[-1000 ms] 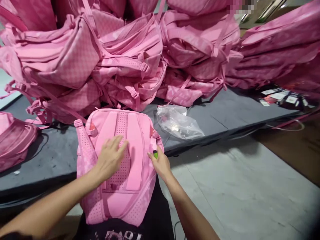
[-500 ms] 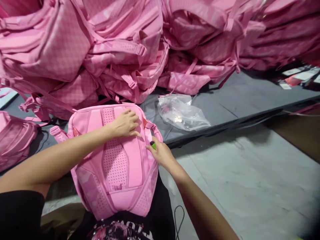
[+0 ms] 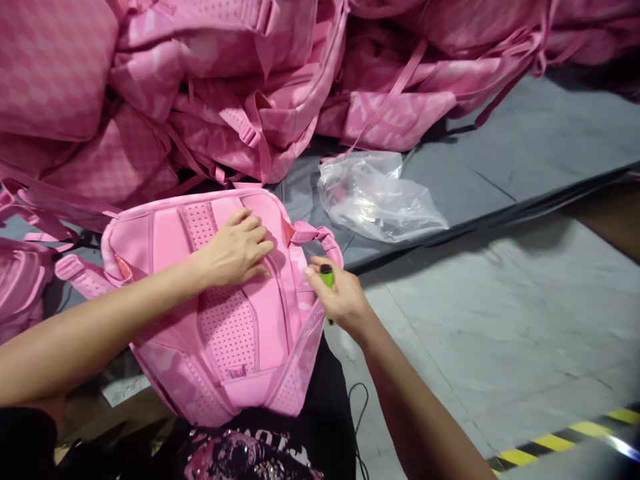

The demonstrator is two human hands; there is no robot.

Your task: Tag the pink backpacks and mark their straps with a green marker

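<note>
While the person's shirt [image 3: 250, 460] fills the bottom edge, only the upper part of its pale and pink print can be made out; the left sleeve [image 3: 25, 443] is cut off at the corner. Pack [image 3: 227, 333]: pink, directly in front of the person, back panel facing up toward the camera, top tilted to the person's left. Its lower end meets the dark clothing; what bears its weight is not clear.

Left hand [image 3: 235, 250] lies across the upper back panel, fingers bent and fingertips against the padding. Cannot tell whether they pinch any fabric. The left forearm hides part of the panel and of the left strap [image 3: 83, 275], whose end juts out beyond the pack's side.

Right hand [image 3: 343, 293] at the pack's right edge, fingers closed around a green tool [image 3: 327, 277] with a black end. Most of the tool is covered by the hand; type uncertain. The right strap [image 3: 320, 233] loops just above this hand.

On the floor, a dark cable [image 3: 359, 433] and striped tape [image 3: 550, 443], the latter cut off at right.

Beyond, on the grey table [image 3: 500, 153]: a clear bag [image 3: 380, 200], contents blurred by glare. Behind it, piled pink packs [image 3: 285, 113], overlapping and cropped by the top edge; individual outlines hard to separate.
</note>
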